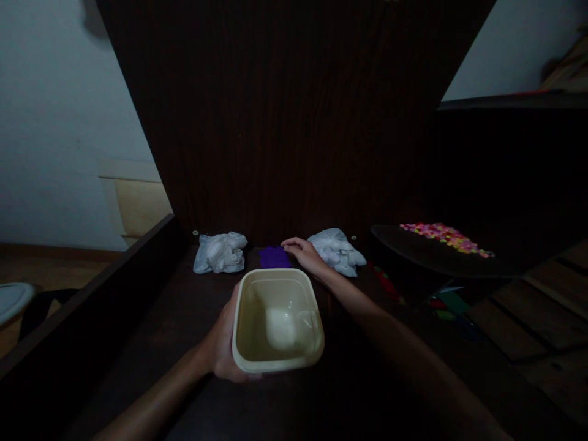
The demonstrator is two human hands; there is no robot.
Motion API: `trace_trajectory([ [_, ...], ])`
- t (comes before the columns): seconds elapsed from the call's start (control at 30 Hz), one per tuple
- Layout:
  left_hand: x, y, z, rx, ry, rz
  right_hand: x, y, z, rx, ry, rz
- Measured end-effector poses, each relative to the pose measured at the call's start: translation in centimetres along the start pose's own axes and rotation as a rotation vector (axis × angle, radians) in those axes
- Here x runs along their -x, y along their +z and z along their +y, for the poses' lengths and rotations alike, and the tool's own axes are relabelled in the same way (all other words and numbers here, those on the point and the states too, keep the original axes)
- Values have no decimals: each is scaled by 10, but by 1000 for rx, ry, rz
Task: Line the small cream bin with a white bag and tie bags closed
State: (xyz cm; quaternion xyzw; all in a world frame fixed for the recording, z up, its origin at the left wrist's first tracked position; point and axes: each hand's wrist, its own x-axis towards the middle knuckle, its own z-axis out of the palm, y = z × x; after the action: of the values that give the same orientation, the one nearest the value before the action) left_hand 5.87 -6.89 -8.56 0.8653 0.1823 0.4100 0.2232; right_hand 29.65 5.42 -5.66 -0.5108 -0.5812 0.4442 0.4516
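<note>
A pale cream square container (278,320) with nothing visible inside is held up near the centre, its opening facing me. My left hand (226,343) is wrapped round its left side. Behind the container a purple cloth (274,257) lies on the dark surface (169,343) against the upright panel. My right hand (305,254) is at the cloth's right edge, its fingers close together over it; what they hold, if anything, is too small to make out. White plastic bags lie on both sides, one at the left (221,252) and one just behind my right hand (337,251).
A tall dark wood panel (285,122) rises behind the bags. A raised dark edge (92,294) runs along the left. At the right, a dark curved shelf (395,242) bears many small pink and yellow pieces (448,237), with green and red items (452,301) below it.
</note>
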Motion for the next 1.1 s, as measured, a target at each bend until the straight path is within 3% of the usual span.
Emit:
trace_trajectory([
  [0.1,-3,-1,4,114,-36,87,27,-8,-13,-55,-47,-89],
  [0.33,-1,2,-3,165,-81,99,94,-29,-39,-39,-153,-230],
  [0.6,2,1,-3,124,-110,80,132,-41,-20,-154,-118,-539],
  [0.77,4,2,-2,147,-203,71,142,-38,-19,-162,-167,-498],
  [0.9,1,0,-3,116,-140,47,146,-32,-24,-134,-165,-454],
  [1.1,-8,-23,-8,-146,-69,-167,147,-32,-25,-114,-176,-396],
])
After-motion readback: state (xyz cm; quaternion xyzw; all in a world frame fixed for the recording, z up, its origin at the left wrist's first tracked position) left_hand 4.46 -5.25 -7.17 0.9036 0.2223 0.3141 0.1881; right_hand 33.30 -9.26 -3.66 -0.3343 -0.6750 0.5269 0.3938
